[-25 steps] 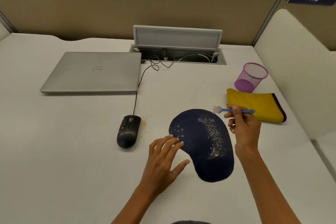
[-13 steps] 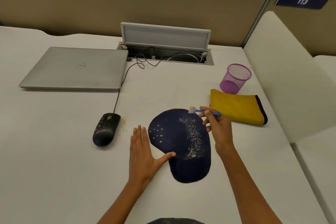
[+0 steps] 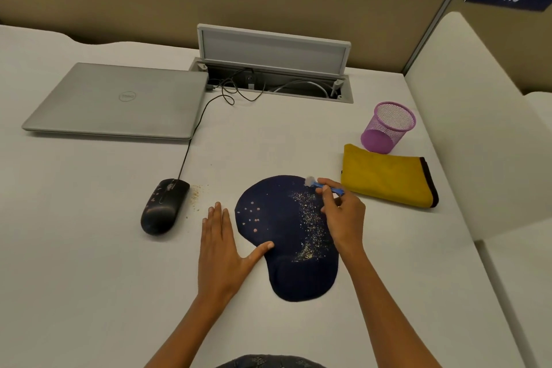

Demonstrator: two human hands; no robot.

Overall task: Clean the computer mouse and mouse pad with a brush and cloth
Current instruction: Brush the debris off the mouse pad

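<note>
A dark blue mouse pad (image 3: 277, 236) lies on the white desk, with a streak of light crumbs down its right half and a few pinkish specks on its left. My right hand (image 3: 343, 218) grips a small blue brush (image 3: 324, 186), its white bristles at the pad's upper right edge. My left hand (image 3: 222, 243) lies flat on the desk, fingers together, thumb touching the pad's left edge. A black wired mouse (image 3: 164, 206) sits left of the pad, crumbs on it and beside it. A folded yellow cloth (image 3: 388, 176) lies right of the pad.
A closed silver laptop (image 3: 119, 101) sits at the back left. The mouse cable (image 3: 191, 140) runs to an open cable box (image 3: 274, 69) at the back. A purple mesh cup (image 3: 388, 127) stands behind the cloth. A cream partition (image 3: 466, 128) borders the desk on the right.
My left hand has flattened against the pad's left edge. My right hand has brought the brush from beyond the pad's upper right corner down onto the pad. The camera has shifted.
</note>
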